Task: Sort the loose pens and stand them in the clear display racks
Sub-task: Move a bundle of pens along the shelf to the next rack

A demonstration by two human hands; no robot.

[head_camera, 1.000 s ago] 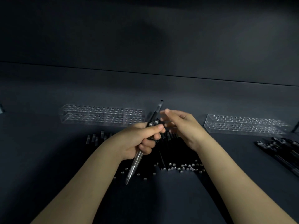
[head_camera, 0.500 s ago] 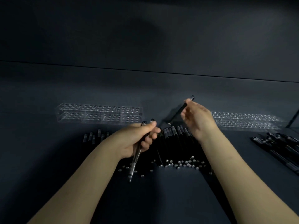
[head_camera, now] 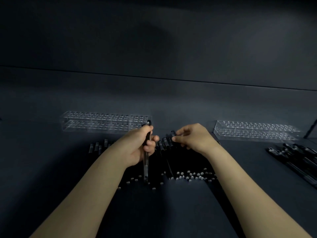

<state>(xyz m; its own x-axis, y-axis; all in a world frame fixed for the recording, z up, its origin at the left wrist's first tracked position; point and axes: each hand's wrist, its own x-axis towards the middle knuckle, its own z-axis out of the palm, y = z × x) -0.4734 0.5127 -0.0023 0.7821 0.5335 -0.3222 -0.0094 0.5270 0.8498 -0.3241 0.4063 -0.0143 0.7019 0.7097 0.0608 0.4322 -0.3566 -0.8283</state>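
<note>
A row of loose black pens [head_camera: 187, 162] with silver tips lies on the dark table in front of me. My left hand [head_camera: 139, 146] is shut on a pen or two [head_camera: 146, 166], held nearly upright with the tip down near the table. My right hand [head_camera: 192, 136] hovers over the far ends of the pile, its fingertips pinched on the end of a black pen [head_camera: 173, 133]. Two clear display racks stand behind the pile: the left rack [head_camera: 96, 120] and the right rack [head_camera: 253, 130]. No pens show in either rack.
A second bunch of black pens [head_camera: 298, 158] lies at the right edge of the table. A dark wall rises behind the racks. A thin dark rod [head_camera: 311, 128] leans at the far right.
My right hand, raised with a pen half a second ago, has come down to the pile's far ends. My left hand has turned its pens more upright.
</note>
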